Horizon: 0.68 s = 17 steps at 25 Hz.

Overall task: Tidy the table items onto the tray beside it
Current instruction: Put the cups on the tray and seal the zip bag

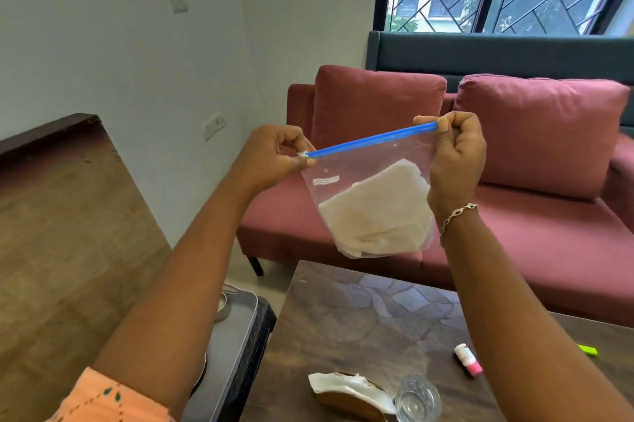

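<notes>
Holding a clear zip bag (356, 186) taut above the surface (343, 325).
Left hand (271, 155) pinches one end of its blue seal (370, 141), right hand (454, 153) the other; folded white paper (374, 222) sits inside, tray (242, 315) low left.

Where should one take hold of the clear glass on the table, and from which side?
Best round the side wall of the glass, coming from its right: it stands upright, mouth up, and the wooden holder with tissue lies close on its left, leaving little room there.
</notes>
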{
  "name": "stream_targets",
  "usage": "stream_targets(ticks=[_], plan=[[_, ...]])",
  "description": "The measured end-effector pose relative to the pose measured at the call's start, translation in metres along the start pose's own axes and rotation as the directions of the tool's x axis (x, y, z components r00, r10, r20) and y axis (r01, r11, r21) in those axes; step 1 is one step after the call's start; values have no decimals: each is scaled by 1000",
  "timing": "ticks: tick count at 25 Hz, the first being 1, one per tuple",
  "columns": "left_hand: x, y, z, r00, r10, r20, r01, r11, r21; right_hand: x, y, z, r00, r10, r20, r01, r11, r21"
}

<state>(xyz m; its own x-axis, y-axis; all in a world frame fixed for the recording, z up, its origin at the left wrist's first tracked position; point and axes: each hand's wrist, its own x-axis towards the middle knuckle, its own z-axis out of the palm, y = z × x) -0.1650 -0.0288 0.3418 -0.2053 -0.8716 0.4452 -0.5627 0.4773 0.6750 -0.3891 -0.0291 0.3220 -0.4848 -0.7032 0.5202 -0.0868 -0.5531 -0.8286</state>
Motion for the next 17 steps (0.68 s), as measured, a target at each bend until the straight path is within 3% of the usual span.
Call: stream_targets(ticks=[2,4,6,8,10,14,17], plan=[[3,-2,-1,999,1,-35,-2,999,-40,0,-2,2,999,32,12,-32,999,18],[1,-6,2,998,-44,-39,35,978,-206,1,-7,4,994,104,19,-105,987,120],[-5,-15,9,988,-137,72,155,899,-409,6,-15,5,983,180,26,-180,950,257],[-14,-24,22,955,-205,216,288,817,-499,11,-23,5,974,224,35,-223,916,333],[-21,-30,36,934,-242,264,352,750,-560,13,-27,7,962,262,71,-269,888,372],[-24,-28,52,934,-289,209,351,646,-678,13,-28,4,927,339,162,-375,851,367],[-22,-25,54,921,-376,104,318,567,-760,12,-18,-8,886,354,301,-424,880,214]])
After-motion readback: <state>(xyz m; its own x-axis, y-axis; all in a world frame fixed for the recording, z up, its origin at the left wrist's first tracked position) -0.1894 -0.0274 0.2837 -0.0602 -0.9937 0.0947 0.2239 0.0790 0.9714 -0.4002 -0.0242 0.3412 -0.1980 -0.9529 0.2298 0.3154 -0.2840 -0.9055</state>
